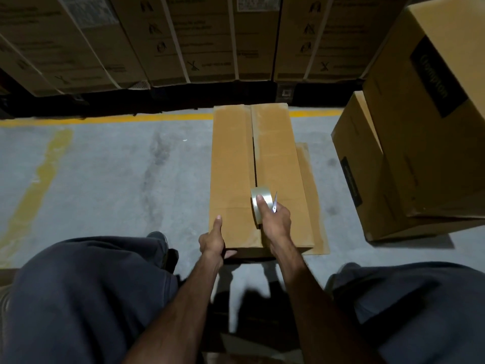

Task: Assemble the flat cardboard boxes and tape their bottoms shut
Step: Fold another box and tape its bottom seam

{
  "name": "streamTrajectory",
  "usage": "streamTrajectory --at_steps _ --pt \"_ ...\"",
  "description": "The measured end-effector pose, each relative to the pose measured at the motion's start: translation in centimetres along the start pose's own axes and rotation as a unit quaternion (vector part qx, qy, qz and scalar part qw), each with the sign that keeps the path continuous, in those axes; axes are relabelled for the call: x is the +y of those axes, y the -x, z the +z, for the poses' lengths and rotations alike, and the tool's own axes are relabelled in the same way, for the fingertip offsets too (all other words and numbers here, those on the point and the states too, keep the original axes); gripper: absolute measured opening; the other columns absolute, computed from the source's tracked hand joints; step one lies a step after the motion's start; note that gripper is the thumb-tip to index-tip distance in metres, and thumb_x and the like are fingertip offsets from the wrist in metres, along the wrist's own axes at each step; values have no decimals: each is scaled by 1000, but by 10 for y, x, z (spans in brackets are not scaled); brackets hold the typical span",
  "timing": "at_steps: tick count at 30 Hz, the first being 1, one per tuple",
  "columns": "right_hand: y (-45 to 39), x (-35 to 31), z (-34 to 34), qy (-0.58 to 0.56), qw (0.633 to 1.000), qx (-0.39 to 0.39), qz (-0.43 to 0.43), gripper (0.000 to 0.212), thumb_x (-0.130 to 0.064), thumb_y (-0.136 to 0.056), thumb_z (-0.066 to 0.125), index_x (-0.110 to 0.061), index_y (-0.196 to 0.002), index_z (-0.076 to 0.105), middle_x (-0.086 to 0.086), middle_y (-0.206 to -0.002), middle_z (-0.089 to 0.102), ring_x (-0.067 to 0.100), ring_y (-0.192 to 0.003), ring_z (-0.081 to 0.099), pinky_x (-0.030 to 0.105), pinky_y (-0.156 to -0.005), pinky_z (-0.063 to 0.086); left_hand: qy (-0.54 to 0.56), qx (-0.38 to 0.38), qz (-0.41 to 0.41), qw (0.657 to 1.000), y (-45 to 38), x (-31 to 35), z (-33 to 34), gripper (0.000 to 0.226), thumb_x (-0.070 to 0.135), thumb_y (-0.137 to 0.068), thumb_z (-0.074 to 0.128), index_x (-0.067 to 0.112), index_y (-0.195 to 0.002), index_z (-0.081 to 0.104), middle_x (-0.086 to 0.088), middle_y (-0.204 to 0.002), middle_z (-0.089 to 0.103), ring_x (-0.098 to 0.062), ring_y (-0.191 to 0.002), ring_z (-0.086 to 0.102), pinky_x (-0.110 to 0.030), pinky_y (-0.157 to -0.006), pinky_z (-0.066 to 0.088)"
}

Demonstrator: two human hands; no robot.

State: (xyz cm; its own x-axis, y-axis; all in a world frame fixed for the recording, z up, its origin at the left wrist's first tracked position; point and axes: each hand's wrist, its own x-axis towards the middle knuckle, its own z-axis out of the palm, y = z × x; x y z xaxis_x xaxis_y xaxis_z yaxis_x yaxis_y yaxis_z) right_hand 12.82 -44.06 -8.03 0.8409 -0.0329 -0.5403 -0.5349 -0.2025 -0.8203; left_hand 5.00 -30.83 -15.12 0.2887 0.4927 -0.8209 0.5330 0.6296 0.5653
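A long brown cardboard box [231, 164] lies on the floor in front of me with its two bottom flaps folded shut and a dark seam down the middle. My right hand [275, 222] grips a roll of clear tape [258, 203] standing on the seam near the close end, and a pair of small scissors [274, 203] sticks up from the same hand. My left hand [212, 240] holds the box's near left corner, thumb lying along the top. A loose flap [312, 200] juts out on the right side.
Two assembled boxes [409, 153] are stacked at the right. A row of strapped cartons [157, 38] lines the back, behind a yellow floor line [105, 118]. My knees in dark trousers [86, 292] flank the near end. Grey concrete floor [118, 179] spreads left.
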Motion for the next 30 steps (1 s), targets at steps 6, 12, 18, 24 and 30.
streamTrajectory --at_steps 6,12,18,24,30 --pt "39 17 -11 -18 1000 7 16 45 -54 -94 73 -17 -75 55 -3 -68 52 14 -64 48 30 -58 40 2 -19 -4 1000 5 2 -2 60 59 -89 74 7 -119 64 -16 -108 74 -36 -99 72 -59 -73 64" --pt "62 28 -19 -19 1000 15 12 48 -54 -95 71 -16 -76 50 1 -69 44 14 -63 42 27 -56 36 14 -15 -7 1000 7 3 -1 63 58 -89 75 7 -124 63 -15 -110 73 -36 -104 71 -56 -68 64" --pt "80 33 -21 -11 999 28 24 51 -56 -95 71 -16 -73 48 -1 -69 41 15 -62 40 31 -57 37 21 -16 -14 1000 10 5 -1 61 57 -90 75 8 -123 60 -15 -112 70 -38 -107 69 -57 -74 64" --pt "89 37 -22 19 999 41 7 57 -53 -95 71 -19 -65 37 -5 -60 35 15 -56 35 32 -55 32 23 -11 -19 999 10 7 -1 64 58 -87 77 9 -124 56 -16 -118 68 -39 -111 66 -60 -74 63" --pt "99 46 -23 36 998 44 24 56 -55 -95 71 -19 -63 43 -2 -62 47 15 -59 47 31 -56 35 21 -13 -25 999 9 7 0 61 56 -90 75 10 -122 53 -14 -113 66 -38 -110 65 -60 -77 63"
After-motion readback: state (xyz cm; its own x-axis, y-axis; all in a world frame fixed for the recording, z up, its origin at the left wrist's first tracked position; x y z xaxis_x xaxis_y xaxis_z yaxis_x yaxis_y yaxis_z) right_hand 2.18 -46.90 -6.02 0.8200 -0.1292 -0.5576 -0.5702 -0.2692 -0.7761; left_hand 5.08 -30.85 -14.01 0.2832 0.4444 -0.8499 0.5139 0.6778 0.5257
